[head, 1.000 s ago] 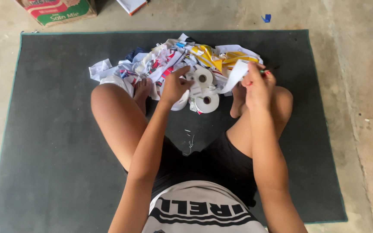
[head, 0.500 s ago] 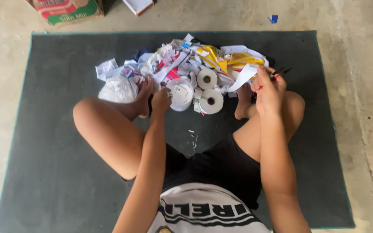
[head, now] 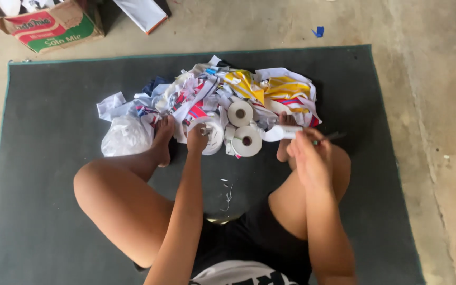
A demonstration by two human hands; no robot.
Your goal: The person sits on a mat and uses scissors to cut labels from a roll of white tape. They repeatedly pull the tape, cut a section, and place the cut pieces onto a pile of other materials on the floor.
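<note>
Fingers of left hand (head: 197, 138) grip tape roll (head: 210, 136); right hand (head: 308, 153) pinches scissors (head: 329, 138).

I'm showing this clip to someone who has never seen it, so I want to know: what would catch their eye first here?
Most striking is the bright heap of crumpled paper scraps, white, yellow and red, at the far middle of the dark grey mat. At its near edge lie white tape rolls; the left hand rests on one, while the right hand holds a white strip and a thin dark tool. A cardboard box stands on the floor, top left.
</note>
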